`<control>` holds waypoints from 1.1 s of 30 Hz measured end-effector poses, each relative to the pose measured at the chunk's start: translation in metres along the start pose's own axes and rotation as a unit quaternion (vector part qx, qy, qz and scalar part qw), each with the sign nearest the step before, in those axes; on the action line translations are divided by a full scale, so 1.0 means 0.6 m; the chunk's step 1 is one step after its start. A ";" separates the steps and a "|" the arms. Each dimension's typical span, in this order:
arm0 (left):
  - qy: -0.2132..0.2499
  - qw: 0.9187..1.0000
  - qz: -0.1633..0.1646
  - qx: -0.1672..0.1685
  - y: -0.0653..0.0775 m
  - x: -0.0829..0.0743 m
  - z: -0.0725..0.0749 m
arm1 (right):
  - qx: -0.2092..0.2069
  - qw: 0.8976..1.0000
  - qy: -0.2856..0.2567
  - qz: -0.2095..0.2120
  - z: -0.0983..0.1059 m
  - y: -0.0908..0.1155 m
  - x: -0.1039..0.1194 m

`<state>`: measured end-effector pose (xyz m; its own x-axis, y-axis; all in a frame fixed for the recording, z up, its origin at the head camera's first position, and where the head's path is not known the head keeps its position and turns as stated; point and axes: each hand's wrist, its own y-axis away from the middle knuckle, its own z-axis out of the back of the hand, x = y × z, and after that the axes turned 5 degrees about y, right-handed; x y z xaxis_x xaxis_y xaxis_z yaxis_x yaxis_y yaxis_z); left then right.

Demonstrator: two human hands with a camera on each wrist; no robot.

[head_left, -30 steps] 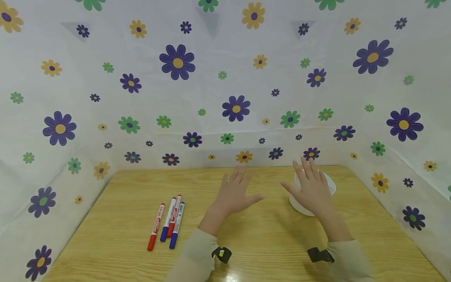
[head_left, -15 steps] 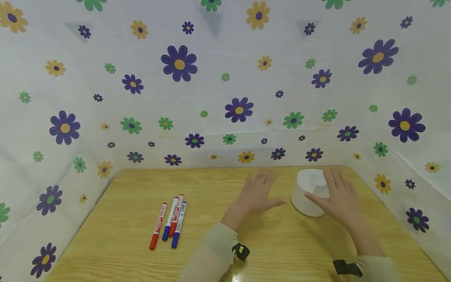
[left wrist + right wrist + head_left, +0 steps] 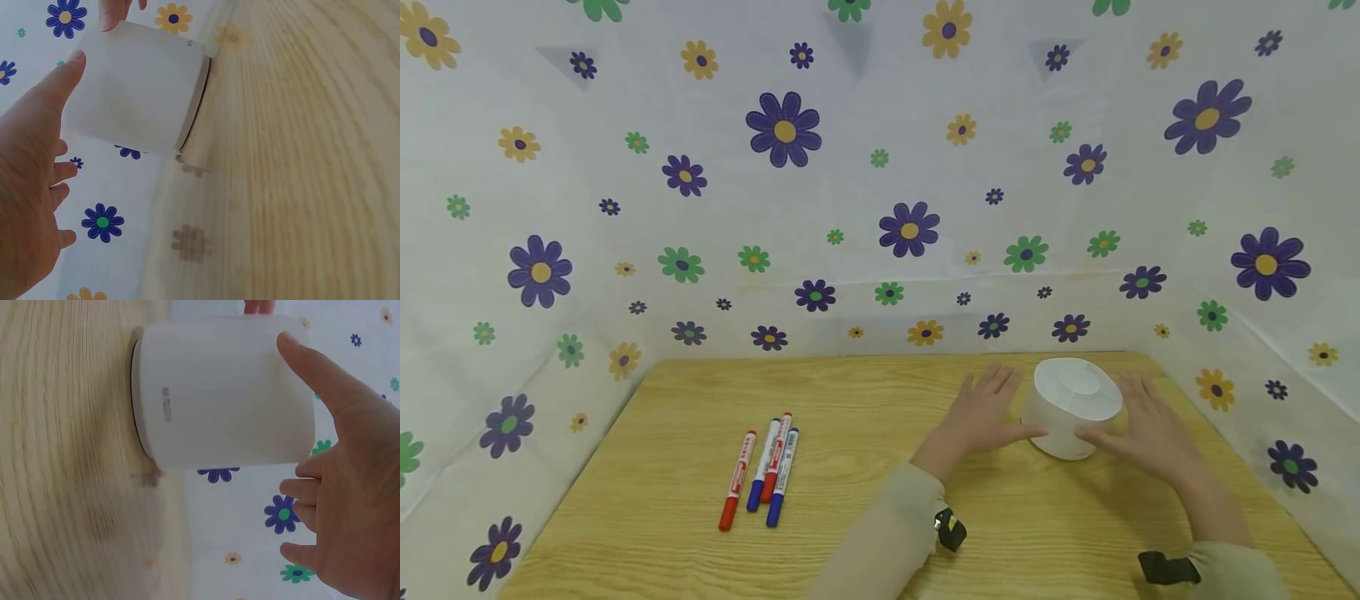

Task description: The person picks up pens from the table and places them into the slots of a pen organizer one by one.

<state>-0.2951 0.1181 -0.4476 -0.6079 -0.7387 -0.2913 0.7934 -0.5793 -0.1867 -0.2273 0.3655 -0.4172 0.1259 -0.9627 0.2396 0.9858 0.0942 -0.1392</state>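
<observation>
A white, round-sided pen holder (image 3: 1071, 429) with a divided top stands upright at the back right of the table. My left hand (image 3: 981, 419) is at its left side, fingers spread and straight, the thumb reaching across its front. On the other side is my right hand (image 3: 1153, 437), also with extended fingers and the thumb in front of the holder. In the left wrist view the left thumb overlaps the edge of the white wall (image 3: 137, 87). The right wrist view shows the right thumb over the upper part of the holder (image 3: 225, 394), which bears small grey lettering.
Several whiteboard markers with red and blue caps lie at the left: a red one (image 3: 737, 481) apart, the others (image 3: 775, 467) bunched together. White flowered cloth (image 3: 850, 183) walls the wooden table (image 3: 880, 533) at the back and sides.
Both hands have moved right. The right hand has passed over the holder to its far side, uncovering its top, and the left hand has come up to its left side. The markers stay put.
</observation>
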 end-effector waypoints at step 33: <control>-0.054 0.998 0.031 -0.010 -0.007 -0.035 -0.003 | 0.023 0.996 -0.086 0.019 0.003 -0.013 0.002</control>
<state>-0.2854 0.1365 -0.4426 -0.5565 -0.8063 -0.2004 0.8294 -0.5253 -0.1899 -0.2346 0.3639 -0.4138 0.1773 -0.9011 0.3957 0.9834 0.1462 -0.1078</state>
